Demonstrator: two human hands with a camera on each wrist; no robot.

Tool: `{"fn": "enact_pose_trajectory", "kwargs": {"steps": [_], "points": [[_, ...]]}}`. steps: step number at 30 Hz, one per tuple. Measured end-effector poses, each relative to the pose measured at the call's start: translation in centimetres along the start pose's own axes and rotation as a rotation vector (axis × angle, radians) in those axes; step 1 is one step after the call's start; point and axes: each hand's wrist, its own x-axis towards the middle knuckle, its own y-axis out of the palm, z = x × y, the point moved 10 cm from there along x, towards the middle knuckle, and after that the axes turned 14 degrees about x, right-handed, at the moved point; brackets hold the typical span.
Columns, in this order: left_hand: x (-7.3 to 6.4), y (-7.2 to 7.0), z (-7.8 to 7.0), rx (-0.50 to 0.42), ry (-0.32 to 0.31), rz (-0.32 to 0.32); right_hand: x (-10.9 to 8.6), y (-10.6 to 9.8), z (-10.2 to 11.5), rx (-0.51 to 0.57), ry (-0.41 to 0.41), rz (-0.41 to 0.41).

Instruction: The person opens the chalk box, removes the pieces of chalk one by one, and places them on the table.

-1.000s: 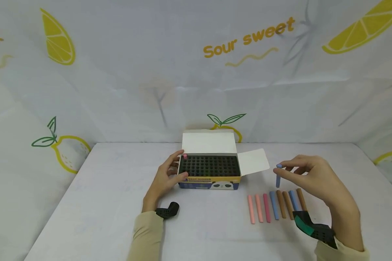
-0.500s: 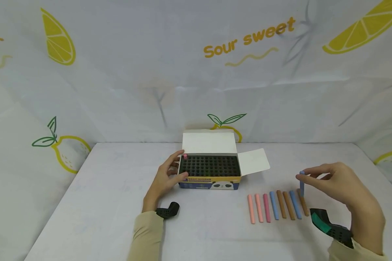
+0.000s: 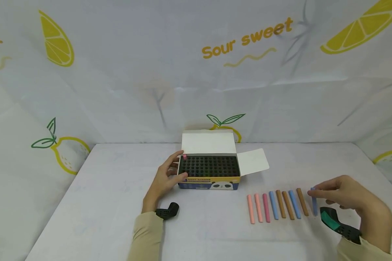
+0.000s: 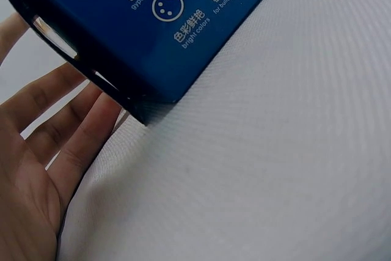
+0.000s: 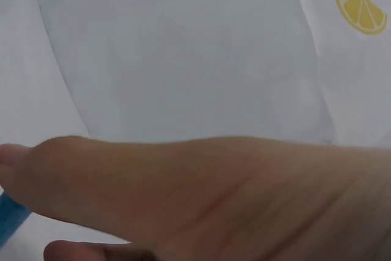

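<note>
My right hand pinches a blue chalk stick between thumb and fingers at its upper end. The stick is close over the table, at the right end of a row of chalk sticks; its blue tip shows at the left edge of the right wrist view. With thumb in front and fingers behind, my left hand grips the left end of a chalk box. The box's blue printed side fills the top of the left wrist view. One pink chalk stick stands in the back left hole of the box's black insert.
Several chalk sticks lie side by side: two light pink, one dark pink, two blue, and three brown, the last brown one beside the held stick. The box's white lid stands up behind, and its side flap sticks out right.
My right hand has carried the blue chalk stick rightward and down, from above the row to its right end. The left hand and box stay in place.
</note>
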Motion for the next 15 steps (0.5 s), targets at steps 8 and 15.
{"fn": "enact_pose_trajectory", "kwargs": {"steps": [8,15], "points": [[0.0,0.1,0.2,-0.008,0.005,0.007,0.6,0.0,-0.8,0.014,0.022,-0.011],[0.1,0.1,0.2,-0.011,0.007,0.005,1.1,-0.4,-1.6,0.042,0.066,-0.080]]}}
